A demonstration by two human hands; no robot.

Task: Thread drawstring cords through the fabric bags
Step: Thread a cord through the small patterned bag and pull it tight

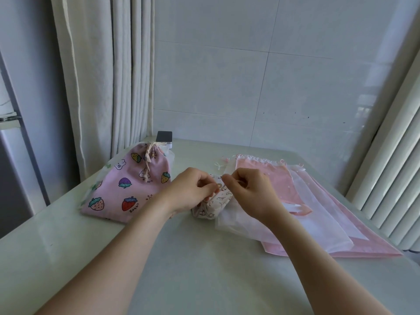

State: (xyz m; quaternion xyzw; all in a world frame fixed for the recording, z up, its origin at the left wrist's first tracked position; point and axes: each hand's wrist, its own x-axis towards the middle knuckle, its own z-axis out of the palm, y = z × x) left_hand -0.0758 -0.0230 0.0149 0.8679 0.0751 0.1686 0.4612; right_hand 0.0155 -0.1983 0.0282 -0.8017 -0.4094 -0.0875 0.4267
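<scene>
A small cream fabric bag [216, 205] with a printed pattern sits bunched on the table's middle. My left hand [191, 192] pinches its gathered top and a thin pale cord [221, 186]. My right hand [252, 192] pinches the same cord just right of it, fingers curled. The cord's run inside the bag is hidden. A pink bag [127, 185] with strawberry and rabbit prints lies to the left, its beige drawstring [148, 160] pulled tight and knotted.
Several flat pink and sheer white bags [318, 201] lie stacked on the right of the pale table [204, 269]. A small dark-topped box [164, 137] stands at the back by the curtain [109, 87]. A white tiled wall is behind.
</scene>
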